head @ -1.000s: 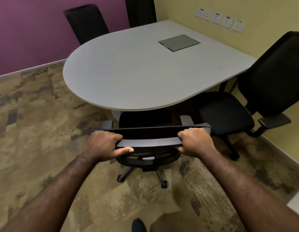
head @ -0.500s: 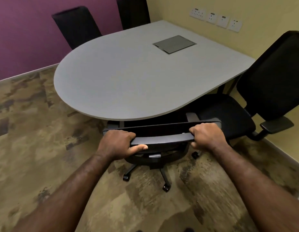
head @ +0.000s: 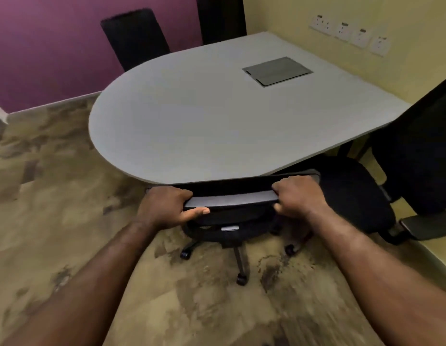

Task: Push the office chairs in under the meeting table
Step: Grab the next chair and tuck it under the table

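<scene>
A black office chair [head: 232, 203] stands at the near rounded end of the grey meeting table [head: 192, 131]. Its seat is hidden under the tabletop and the top of its backrest touches the table edge. My left hand [head: 167, 208] grips the left end of the backrest's top rail. My right hand [head: 298, 196] grips the right end. The chair's wheeled base [head: 239, 255] shows on the carpet below my hands. A second black chair [head: 359, 196] stands at the right, its seat only partly under the table.
Two more black chairs [head: 134, 38] [head: 220, 18] stand at the table's far side against the purple wall. A grey cable hatch [head: 277, 71] is set into the tabletop. Wall sockets [head: 349, 33] line the yellow wall at the right. Patterned brown carpet [head: 54, 196] stretches to the left.
Both hands have pushed the chair forward; its seat and armrests, visible a second ago, have slid out of sight under the table, and the backrest has reached the edge.
</scene>
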Motion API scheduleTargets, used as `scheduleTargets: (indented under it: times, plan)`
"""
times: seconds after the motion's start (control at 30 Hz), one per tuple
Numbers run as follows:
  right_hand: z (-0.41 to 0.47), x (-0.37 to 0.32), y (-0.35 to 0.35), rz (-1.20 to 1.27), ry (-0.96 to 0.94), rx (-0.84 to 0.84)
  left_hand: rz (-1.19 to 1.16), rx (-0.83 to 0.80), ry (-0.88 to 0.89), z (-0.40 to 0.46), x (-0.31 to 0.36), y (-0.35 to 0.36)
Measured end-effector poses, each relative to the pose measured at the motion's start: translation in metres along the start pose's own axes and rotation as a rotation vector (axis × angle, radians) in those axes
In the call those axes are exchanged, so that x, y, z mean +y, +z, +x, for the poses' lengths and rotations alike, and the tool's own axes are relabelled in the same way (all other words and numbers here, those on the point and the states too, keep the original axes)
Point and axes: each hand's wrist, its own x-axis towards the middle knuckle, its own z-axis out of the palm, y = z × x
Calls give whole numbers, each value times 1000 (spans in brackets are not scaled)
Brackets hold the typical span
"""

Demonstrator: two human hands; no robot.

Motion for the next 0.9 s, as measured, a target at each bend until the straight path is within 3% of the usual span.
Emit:
scheduleTargets:
  times: [0.5,0.9]
  plan:
    - [58,62,14,-9,-81,18,8,34,-37,66,3,13]
    - [71,73,12,-13,-91,36,23,75,-49,82,-3,19]
